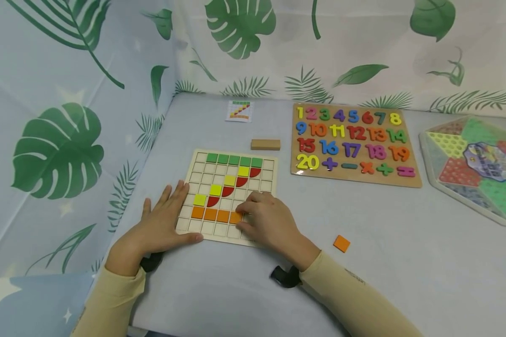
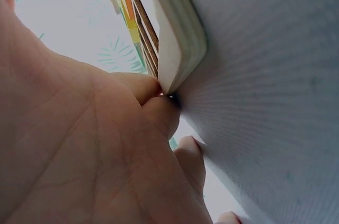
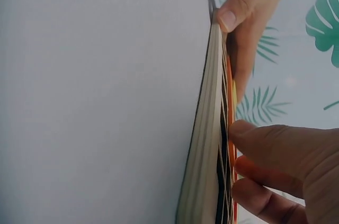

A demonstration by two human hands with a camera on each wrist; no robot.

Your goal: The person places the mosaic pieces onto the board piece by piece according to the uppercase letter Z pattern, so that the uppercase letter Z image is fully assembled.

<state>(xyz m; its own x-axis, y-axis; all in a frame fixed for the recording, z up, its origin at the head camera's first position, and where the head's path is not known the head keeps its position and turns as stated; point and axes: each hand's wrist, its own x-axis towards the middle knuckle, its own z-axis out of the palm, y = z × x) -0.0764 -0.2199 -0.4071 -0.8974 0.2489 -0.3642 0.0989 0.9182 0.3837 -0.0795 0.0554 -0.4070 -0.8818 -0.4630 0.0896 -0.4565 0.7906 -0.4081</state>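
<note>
A wooden grid board (image 1: 196, 227) lies on the table, with green squares (image 1: 234, 160) along an upper row. Yellow squares (image 1: 215, 190) and red quarter-circles (image 1: 227, 191) step diagonally below them, and orange squares (image 1: 210, 214) form a lower row. My right hand (image 1: 271, 222) pinches the rightmost orange square (image 1: 235, 218) at its cell, thumb and fingertips partly covering it. My left hand (image 1: 158, 225) rests along the board's left edge, fingers extended, thumb at the lower edge. In the left wrist view, fingers (image 2: 161, 115) touch the board's corner (image 2: 183, 49).
One loose orange square (image 1: 341, 243) lies right of my right forearm. Behind the board are a wooden block (image 1: 265, 144) and a small pattern card (image 1: 238, 111). A number puzzle (image 1: 356, 145) and a hexagonal game board (image 1: 474, 168) stand at the right.
</note>
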